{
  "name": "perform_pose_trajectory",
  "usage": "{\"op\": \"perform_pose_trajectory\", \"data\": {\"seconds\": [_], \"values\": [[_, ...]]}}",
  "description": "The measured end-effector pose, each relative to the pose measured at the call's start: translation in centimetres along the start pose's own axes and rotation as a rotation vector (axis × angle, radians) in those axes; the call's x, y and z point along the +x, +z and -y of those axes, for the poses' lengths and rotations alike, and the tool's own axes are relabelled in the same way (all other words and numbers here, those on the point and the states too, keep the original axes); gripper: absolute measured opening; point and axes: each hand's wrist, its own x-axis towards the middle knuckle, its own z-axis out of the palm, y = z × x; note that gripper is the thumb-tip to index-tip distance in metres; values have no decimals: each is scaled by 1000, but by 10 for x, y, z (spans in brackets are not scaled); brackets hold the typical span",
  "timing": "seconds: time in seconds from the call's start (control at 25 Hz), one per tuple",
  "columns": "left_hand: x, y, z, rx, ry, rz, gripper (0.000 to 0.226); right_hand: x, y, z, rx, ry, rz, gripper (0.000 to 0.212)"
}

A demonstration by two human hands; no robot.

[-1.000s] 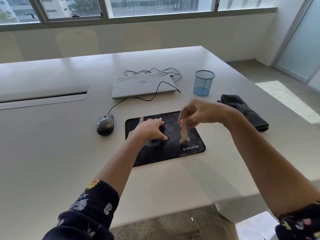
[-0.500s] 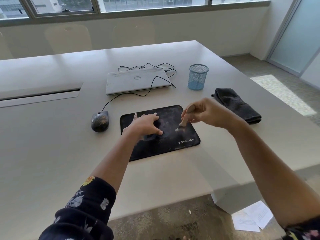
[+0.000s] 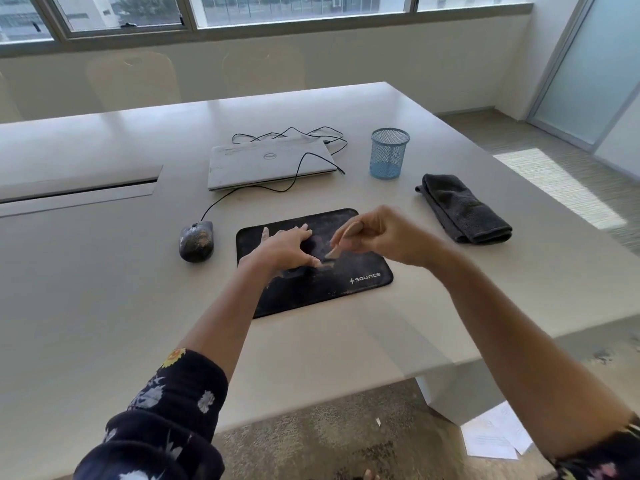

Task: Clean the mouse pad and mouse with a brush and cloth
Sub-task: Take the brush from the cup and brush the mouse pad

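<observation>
Pad (image 3: 346, 292): black, dusty, flat on table (image 3: 104, 289) near its front edge; "sounce" mark at near right corner
Left hand (image 3: 282, 249): palm down, fingers spread; pressing on pad's left half
Right hand (image 3: 384, 235): raised over pad; fingers curled, pinching brush (image 3: 335, 247)
Brush: pale handle, tilted; lower end at pad surface just beside left thumb; bristles too blurred to tell
Mouse (image 3: 196, 241): grey, soiled; on table just left of pad, not touching; cable (image 3: 242, 195) runs back toward laptop (image 3: 270, 161)
Cloth (image 3: 464, 209): dark, folded; on table right of pad, well apart; untouched
Laptop: closed; behind pad
Mesh cup (image 3: 389, 154): blue; upright, right of laptop
</observation>
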Motion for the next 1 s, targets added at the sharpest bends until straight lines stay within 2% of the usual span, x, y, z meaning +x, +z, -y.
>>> {"op": "perform_pose_trajectory", "data": {"seconds": [0.12,0.24,0.28,0.44,0.6,0.76,0.88,1.0], "values": [[0,0,-1,13,-4,12,80,-3,17,-1,-122,-41,78,10],[0,1,-2,15,-11,13,78,-11,-7,1,-48,128,216,8],[0,2,-2,9,-12,9,78,-13,-18,3,-60,141,205,8],[0,1,-2,15,-16,0,78,-8,-13,11,-31,51,-47,6],[1,1,-3,33,-18,8,78,-9,24,3,-104,62,-127,9],[0,2,-4,-4,-36,14,79,-17,-7,-6,-352,159,-315,18],[-1,2,-4,-4,-42,15,78,-20,-21,-2,-473,140,-460,21],[-1,2,-4,-6,-39,11,78,-21,-5,-1,-667,101,-435,21]]}}
